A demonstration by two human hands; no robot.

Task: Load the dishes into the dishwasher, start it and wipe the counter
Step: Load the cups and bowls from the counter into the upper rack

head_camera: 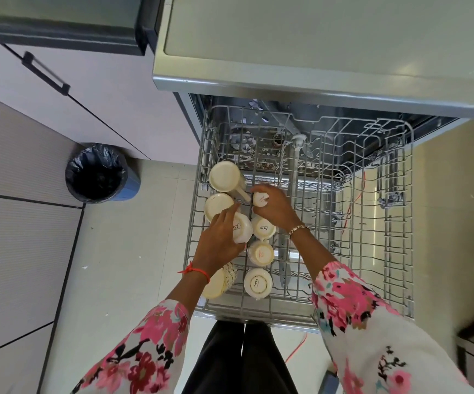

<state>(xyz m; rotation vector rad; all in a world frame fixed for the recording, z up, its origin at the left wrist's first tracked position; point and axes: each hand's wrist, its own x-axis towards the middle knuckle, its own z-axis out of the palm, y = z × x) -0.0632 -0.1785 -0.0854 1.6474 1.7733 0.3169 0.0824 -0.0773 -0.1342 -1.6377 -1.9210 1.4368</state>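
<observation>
The grey wire dishwasher rack (343, 211) is pulled out under the counter (315, 38). Several cream cups stand upside down in two rows along its left side. My left hand (218, 237) grips one upturned cup (243, 227) in the left row. My right hand (275, 206) holds a small white cup (260, 199) upside down at the far end of the second row. Behind them sit a large cream mug (224, 176) and another cup (217, 206). More cups (258, 282) stand near the rack's front edge.
The rack's right half holds only bare tines. A bin (99, 173) lined with a black bag stands on the tiled floor to the left, by a cabinet with a dark handle (45, 73). An orange cord (295, 348) lies on the floor beside my legs.
</observation>
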